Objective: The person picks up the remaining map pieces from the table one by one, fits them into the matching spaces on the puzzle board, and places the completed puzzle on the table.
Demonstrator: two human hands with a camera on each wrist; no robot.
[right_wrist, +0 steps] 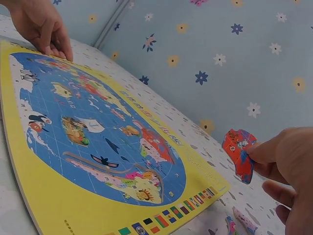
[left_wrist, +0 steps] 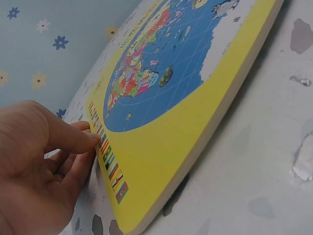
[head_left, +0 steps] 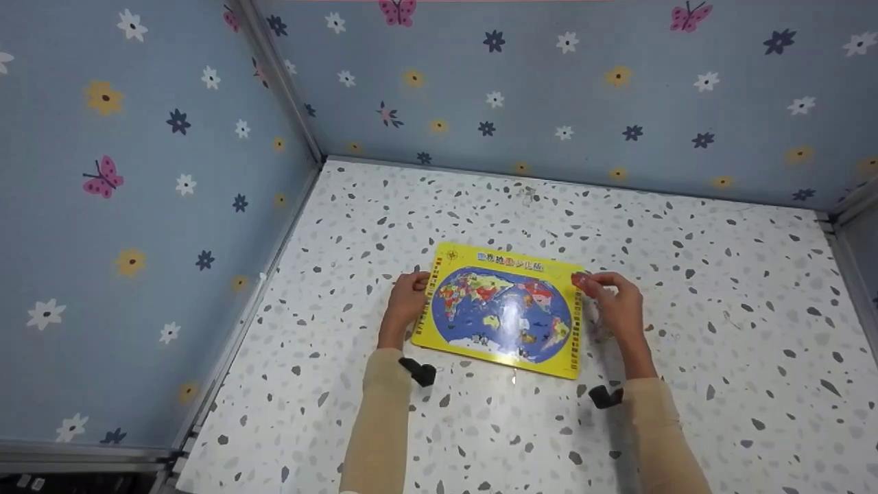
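Observation:
A yellow world map puzzle board [head_left: 426, 335] lies on the speckled table, its blue oval map filled with coloured continents. At the board's left edge is my left hand [head_left: 407, 302]; in the left wrist view its thumb [left_wrist: 80, 139] presses the flag-printed border while the other fingers curl beside and below the edge. My right hand [head_left: 623, 309] is off the board's upper right side. Between thumb and fingertips it pinches a small red puzzle piece [right_wrist: 238, 152], held up clear of the board. In the right wrist view a brown outline runs around the South America area [right_wrist: 124, 182].
Loose colourful pieces [right_wrist: 244, 221] lie on the table beside the board's flag border, partly cut off by the right wrist view. Flower-patterned blue panels [head_left: 549, 89] stand at the back and left of the speckled table [head_left: 741, 329].

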